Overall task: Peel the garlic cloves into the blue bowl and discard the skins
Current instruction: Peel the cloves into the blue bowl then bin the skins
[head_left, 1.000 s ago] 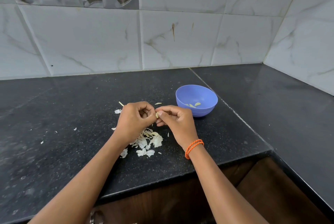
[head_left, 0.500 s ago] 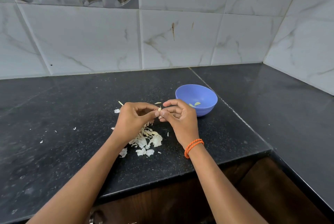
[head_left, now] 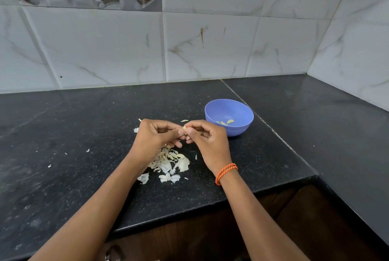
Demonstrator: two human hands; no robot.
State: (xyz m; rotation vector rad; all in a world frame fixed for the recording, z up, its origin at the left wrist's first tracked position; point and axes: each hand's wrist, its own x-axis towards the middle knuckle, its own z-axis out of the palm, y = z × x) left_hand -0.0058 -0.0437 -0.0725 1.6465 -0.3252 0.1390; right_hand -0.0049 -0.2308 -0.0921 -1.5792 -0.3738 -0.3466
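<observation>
Between my two hands a small pale garlic clove [head_left: 184,128] is pinched at the fingertips. My left hand [head_left: 155,137] holds it from the left and my right hand [head_left: 207,138] from the right, both above the black counter. The blue bowl [head_left: 240,128] stands just right of my right hand, with a few peeled cloves [head_left: 230,121] inside. Under my hands lies a heap of white garlic skins [head_left: 168,162].
The black stone counter [head_left: 73,134] ends at a front edge near my forearms, with a dark wooden cabinet [head_left: 189,239] below. Small skin flecks [head_left: 88,150] are scattered to the left. Tiled walls close off the back and the right side.
My right hand has risen a little and its fingers have loosened around the clove. The clove now shows between the fingertips. Bowl and skins have not moved.
</observation>
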